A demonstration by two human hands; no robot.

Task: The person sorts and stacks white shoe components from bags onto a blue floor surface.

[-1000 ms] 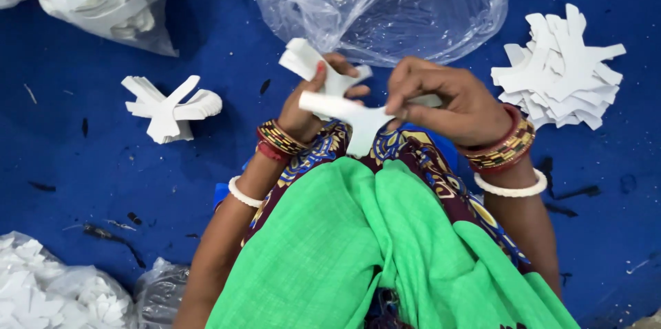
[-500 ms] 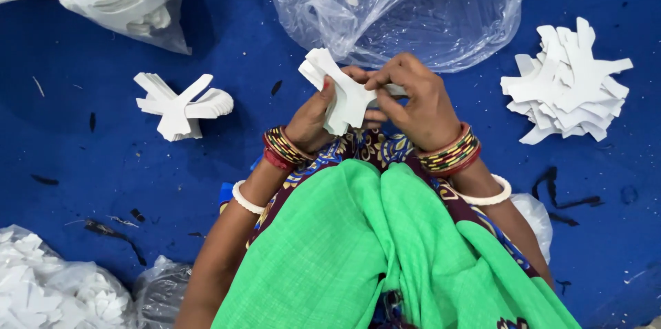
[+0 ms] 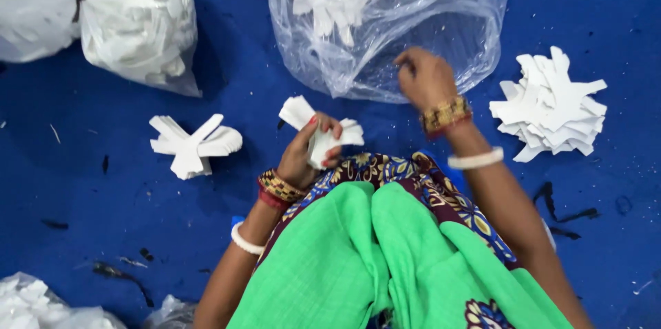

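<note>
Left hand (image 3: 303, 153) is gripping folded white paper cut-outs (image 3: 320, 129) above the lap; right hand (image 3: 423, 78), loosely curled and empty, is reaching toward the far clear plastic bag (image 3: 385, 33), likely fetching another piece.

A blue floor (image 3: 89, 232) carries an open clear plastic bag (image 3: 413, 33) of white cutouts, a tied bag (image 3: 131, 19) at upper left, a small cutout pile (image 3: 194, 143), a larger stack (image 3: 551, 105) at right, and dark scraps (image 3: 558, 205).
</note>
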